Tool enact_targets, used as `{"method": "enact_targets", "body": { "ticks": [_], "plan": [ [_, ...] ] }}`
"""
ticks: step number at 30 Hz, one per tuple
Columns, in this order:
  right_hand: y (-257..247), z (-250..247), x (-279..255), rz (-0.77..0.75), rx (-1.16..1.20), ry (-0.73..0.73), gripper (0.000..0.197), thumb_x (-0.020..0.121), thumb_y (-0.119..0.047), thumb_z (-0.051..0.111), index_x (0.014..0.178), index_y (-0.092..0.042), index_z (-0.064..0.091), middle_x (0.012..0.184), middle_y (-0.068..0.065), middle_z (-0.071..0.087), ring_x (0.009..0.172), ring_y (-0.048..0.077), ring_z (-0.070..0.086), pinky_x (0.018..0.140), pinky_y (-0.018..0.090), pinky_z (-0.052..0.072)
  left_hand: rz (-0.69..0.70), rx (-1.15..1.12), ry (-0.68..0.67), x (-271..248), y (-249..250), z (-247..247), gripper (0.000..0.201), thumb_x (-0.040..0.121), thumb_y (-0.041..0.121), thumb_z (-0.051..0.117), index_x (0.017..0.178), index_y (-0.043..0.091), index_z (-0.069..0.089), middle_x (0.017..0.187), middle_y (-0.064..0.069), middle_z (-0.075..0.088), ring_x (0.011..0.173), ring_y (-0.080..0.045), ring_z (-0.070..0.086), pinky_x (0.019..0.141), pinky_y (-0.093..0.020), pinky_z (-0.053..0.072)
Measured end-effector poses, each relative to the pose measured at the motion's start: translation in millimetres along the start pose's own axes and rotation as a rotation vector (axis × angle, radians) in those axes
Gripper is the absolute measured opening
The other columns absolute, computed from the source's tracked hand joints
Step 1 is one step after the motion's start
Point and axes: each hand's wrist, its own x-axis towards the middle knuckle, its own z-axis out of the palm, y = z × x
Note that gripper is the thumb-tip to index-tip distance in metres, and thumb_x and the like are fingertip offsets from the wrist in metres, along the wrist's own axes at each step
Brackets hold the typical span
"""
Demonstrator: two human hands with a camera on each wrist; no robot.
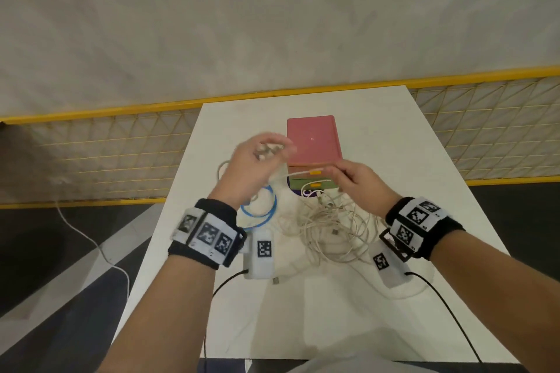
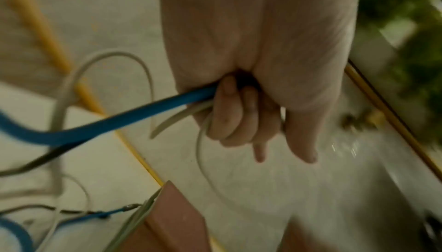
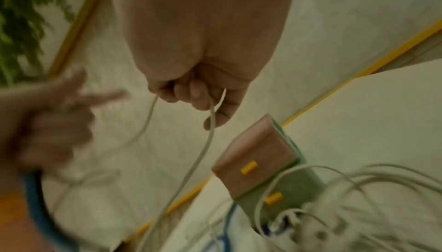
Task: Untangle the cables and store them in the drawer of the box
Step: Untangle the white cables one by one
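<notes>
Closest to the head camera, two banded forearms reach over the white surface (image 1: 357,306), above a loose heap of pale cables (image 1: 330,230) that lies just in front of the box (image 1: 313,142). The right hand (image 1: 360,182) pinches one white cable (image 3: 203,152) in curled fingers (image 3: 196,95), a short stiff end pointing toward the left hand. The left hand (image 1: 251,166), raised and blurred, has its fingers (image 2: 229,112) curled round a blue cable (image 2: 107,121) together with a pale strand; more of the blue one lies coiled on the surface beside the heap. Both drawers look closed, the lower green drawer (image 3: 284,190) with cable draped across its front. These cables should be light, limp and springy: slack loops will snag one another, and a hard pull likely tightens knots. Taking hold near a plug (image 1: 325,201), where the cable is stiffer, and feeding it back through the loops seems the safer hold, with the other hand steadying the heap
</notes>
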Motion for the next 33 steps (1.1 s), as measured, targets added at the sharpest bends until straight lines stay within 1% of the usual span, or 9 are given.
{"method": "enact_targets", "body": {
  "ticks": [4, 6, 11, 16, 19, 23, 27, 30, 33],
  "plan": [
    [-34, -13, 12, -0.095, 0.086, 0.078, 0.036, 0.098, -0.022, 0.046, 0.075, 0.006, 0.049, 0.063, 0.008, 0.038, 0.058, 0.017, 0.038, 0.056, 0.026, 0.036, -0.057, 0.380, -0.259, -4, -16, 21, 0.025, 0.087, 0.048, 0.064, 0.089, 0.025, 0.073, 0.087, 0.007, 0.068, 0.084, -0.009, 0.058, 0.076, -0.028, 0.044],
    [-33, -19, 11, -0.092, 0.086, 0.024, 0.035, 0.099, -0.022, 0.045, 0.071, -0.002, 0.048, 0.062, 0.005, 0.037, 0.058, 0.013, 0.037, 0.056, 0.018, 0.036, -0.022, 0.401, -0.087, 1, -17, 11, 0.028, 0.089, 0.048, 0.062, 0.084, 0.022, 0.070, 0.083, 0.003, 0.067, 0.078, -0.013, 0.055, 0.070, -0.029, 0.042],
    [-2, -21, 0, 0.054, 0.034, -0.095, 0.038, 0.099, -0.032, 0.043, 0.089, 0.002, 0.058, 0.068, 0.006, 0.039, 0.060, 0.014, 0.042, 0.060, 0.036, 0.049, -0.039, 0.369, 0.462, 18, -22, -37, 0.024, 0.091, 0.038, 0.063, 0.097, 0.014, 0.066, 0.076, 0.001, 0.060, 0.082, -0.032, 0.062, 0.067, -0.031, 0.042],
    [-21, -4, 2, -0.012, -0.002, -0.073, 0.034, 0.098, -0.027, 0.046, 0.081, 0.000, 0.057, 0.063, 0.005, 0.041, 0.051, 0.008, 0.040, 0.049, 0.023, 0.040, 0.127, 0.407, 0.079, -6, -12, 3, 0.051, 0.090, 0.039, 0.064, 0.136, 0.043, 0.043, 0.068, 0.011, 0.058, 0.070, -0.013, 0.059, 0.069, -0.027, 0.048],
    [-34, 5, 7, -0.077, 0.031, -0.064, 0.034, 0.097, -0.017, 0.048, 0.063, -0.016, 0.049, 0.057, -0.006, 0.036, 0.050, 0.003, 0.032, 0.048, 0.015, 0.027, 0.103, 0.342, -0.123, -12, -20, 38, 0.038, 0.091, 0.050, 0.057, 0.126, 0.037, 0.055, 0.089, 0.001, 0.069, 0.081, -0.019, 0.061, 0.078, -0.034, 0.052],
    [-34, 5, 6, -0.079, 0.076, -0.096, 0.033, 0.100, -0.019, 0.043, 0.067, -0.015, 0.047, 0.060, -0.009, 0.038, 0.055, 0.002, 0.035, 0.054, 0.017, 0.033, 0.081, 0.177, -0.076, -7, -26, 38, 0.030, 0.092, 0.043, 0.059, 0.090, 0.014, 0.062, 0.074, -0.002, 0.062, 0.068, -0.014, 0.052, 0.068, -0.027, 0.044],
    [-17, 8, -3, -0.021, 0.138, -0.159, 0.030, 0.102, -0.019, 0.035, 0.075, -0.011, 0.046, 0.063, -0.010, 0.039, 0.056, 0.003, 0.036, 0.060, 0.022, 0.036, 0.114, 0.176, 0.339, 7, -20, 3, 0.028, 0.095, 0.037, 0.058, 0.084, 0.012, 0.058, 0.063, 0.009, 0.050, 0.056, -0.001, 0.043, 0.055, -0.015, 0.035],
    [-13, 16, -8, -0.007, 0.093, -0.192, 0.029, 0.102, -0.022, 0.035, 0.075, -0.020, 0.045, 0.064, -0.011, 0.038, 0.055, 0.002, 0.035, 0.059, 0.020, 0.033, 0.066, 0.187, 0.487, 11, -22, -10, 0.023, 0.095, 0.038, 0.057, 0.096, 0.015, 0.060, 0.072, 0.005, 0.055, 0.063, -0.006, 0.048, 0.064, -0.028, 0.042],
    [-21, 22, -6, -0.027, 0.050, -0.169, 0.029, 0.102, -0.020, 0.036, 0.075, -0.017, 0.046, 0.065, -0.012, 0.039, 0.057, 0.001, 0.038, 0.060, 0.018, 0.033, 0.119, 0.211, 0.237, 1, -21, 4, 0.040, 0.094, 0.035, 0.061, 0.132, 0.038, 0.049, 0.080, 0.005, 0.060, 0.062, -0.001, 0.051, 0.069, -0.018, 0.046]
  ]
}}
